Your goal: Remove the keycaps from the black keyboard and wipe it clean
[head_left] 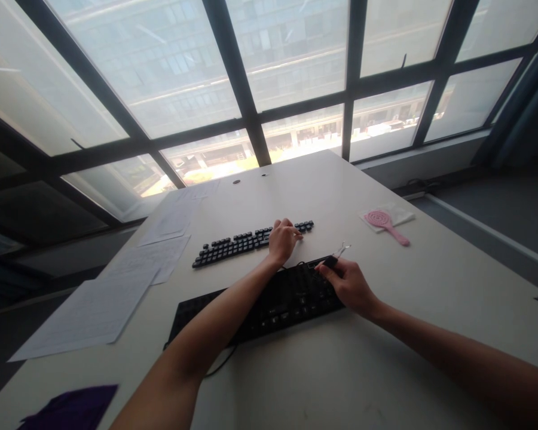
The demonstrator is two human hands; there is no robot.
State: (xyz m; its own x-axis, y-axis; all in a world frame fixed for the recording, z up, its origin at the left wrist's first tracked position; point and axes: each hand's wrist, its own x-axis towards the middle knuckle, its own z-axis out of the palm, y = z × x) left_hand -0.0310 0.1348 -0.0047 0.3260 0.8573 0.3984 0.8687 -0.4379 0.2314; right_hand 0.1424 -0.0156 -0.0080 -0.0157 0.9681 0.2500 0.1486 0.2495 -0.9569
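Note:
A black keyboard [291, 295] lies across the table in front of me, its cable running out at the near side. Behind it, loose black keycaps [233, 248] are laid out in rows like a keyboard. My left hand [283, 242] reaches over the keyboard to the right part of these rows, its fingers bent down among the keycaps; whatever they pinch is hidden. Above the keyboard's right end, my right hand [352, 289] grips a keycap puller [332, 260] by its dark handle, the thin wire prongs pointing up and away.
A pink hairbrush [381, 221] rests on a clear plastic wrapper [401, 212] at the right. Paper sheets [98, 304] overlap along the table's left edge. Purple cloth [72, 409] lies at the near left corner. Windows [296, 54] stand beyond the white table [305, 185].

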